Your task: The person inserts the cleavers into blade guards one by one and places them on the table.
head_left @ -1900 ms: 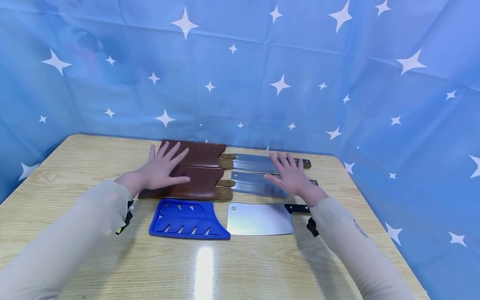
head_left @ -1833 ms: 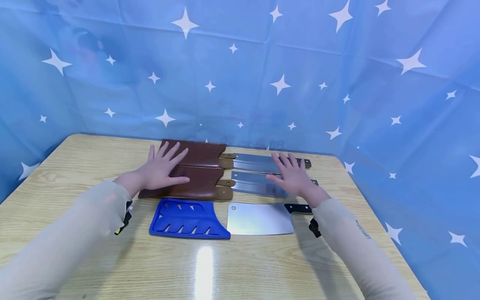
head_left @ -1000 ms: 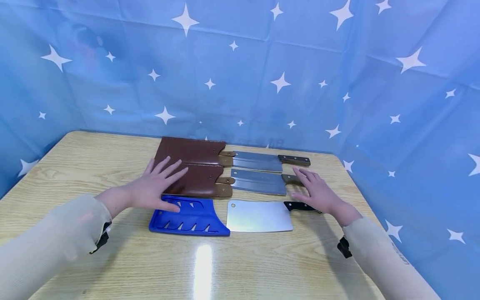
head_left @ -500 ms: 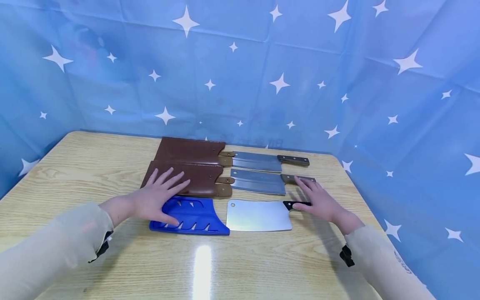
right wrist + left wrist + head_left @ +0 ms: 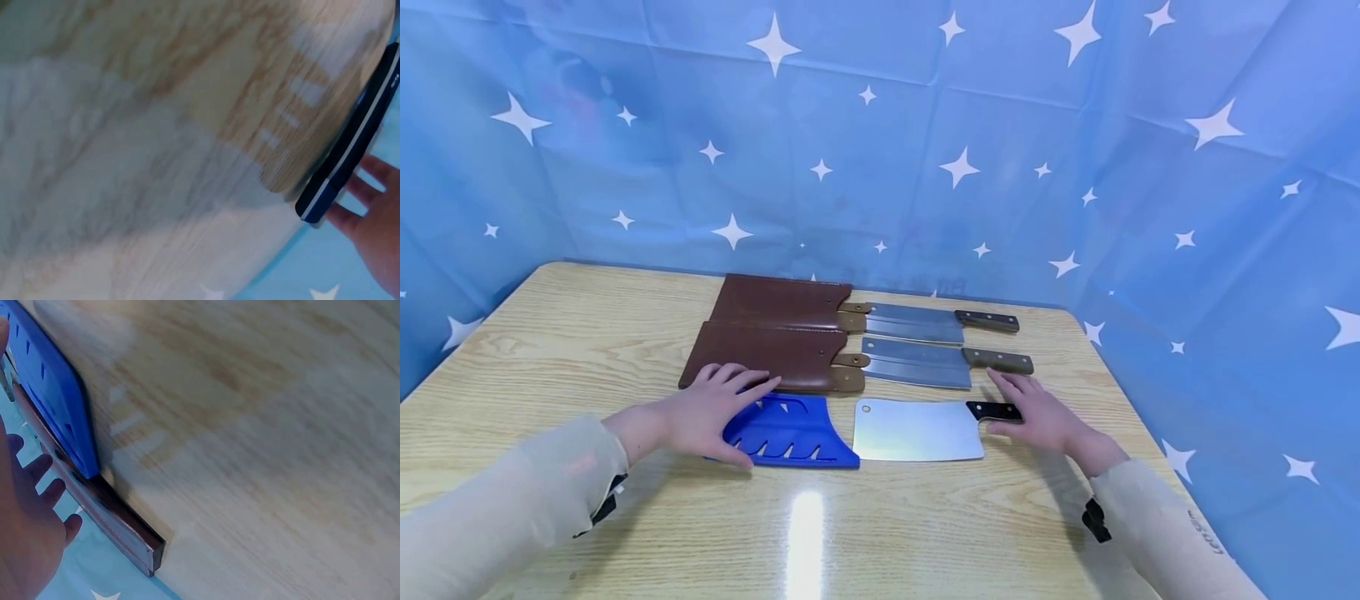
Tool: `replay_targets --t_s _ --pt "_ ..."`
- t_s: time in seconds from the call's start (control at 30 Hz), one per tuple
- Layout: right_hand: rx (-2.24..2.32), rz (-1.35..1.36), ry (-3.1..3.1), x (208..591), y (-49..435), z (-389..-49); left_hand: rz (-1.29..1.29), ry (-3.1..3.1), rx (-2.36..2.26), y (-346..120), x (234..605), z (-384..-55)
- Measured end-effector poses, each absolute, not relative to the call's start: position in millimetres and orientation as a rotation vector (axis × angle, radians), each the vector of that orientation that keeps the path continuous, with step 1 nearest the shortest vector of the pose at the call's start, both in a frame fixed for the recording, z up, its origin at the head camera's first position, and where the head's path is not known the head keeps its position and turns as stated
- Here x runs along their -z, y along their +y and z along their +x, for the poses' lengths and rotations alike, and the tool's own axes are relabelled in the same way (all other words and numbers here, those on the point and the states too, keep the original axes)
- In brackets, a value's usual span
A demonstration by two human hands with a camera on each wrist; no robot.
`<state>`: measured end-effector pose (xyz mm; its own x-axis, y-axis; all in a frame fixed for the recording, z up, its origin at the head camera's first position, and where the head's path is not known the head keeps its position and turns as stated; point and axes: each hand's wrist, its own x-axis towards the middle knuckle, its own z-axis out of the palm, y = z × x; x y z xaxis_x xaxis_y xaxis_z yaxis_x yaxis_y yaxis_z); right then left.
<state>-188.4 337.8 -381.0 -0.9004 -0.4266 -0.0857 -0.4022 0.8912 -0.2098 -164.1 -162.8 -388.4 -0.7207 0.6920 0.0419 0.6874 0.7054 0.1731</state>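
Observation:
In the head view, a blue plastic blade guard lies flat on the table, its slotted face up. My left hand spans its left end, fingers along the far side and thumb near the front edge. The left wrist view shows these fingers bent loosely beside the guard. A cleaver with a shiny blade lies right of the guard. Around its black handle my right hand is spread, thumb in front and fingers behind. In the right wrist view the fingertips lie close beside the handle; contact is unclear.
Behind lie two brown leather sheaths with tan snap straps, one beyond the other. To their right are two more cleavers, a nearer one and a farther one. A blue star-printed curtain borders the wooden table.
Both hands have come back toward me, the left from the brown sheaths to the blue guard, the right from the rear cleavers to the black handle. The objects have not moved.

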Motion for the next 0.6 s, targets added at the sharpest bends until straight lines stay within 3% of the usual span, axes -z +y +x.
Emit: replay_targets --t_s 0.4,0.6 --pt "0.253 -0.886 2.902 379 338 -192 1.127 2.845 -0.228 -165 393 -159" --pt "0.442 -0.805 2.824 372 342 -194 1.157 2.856 -0.266 -165 400 -158"
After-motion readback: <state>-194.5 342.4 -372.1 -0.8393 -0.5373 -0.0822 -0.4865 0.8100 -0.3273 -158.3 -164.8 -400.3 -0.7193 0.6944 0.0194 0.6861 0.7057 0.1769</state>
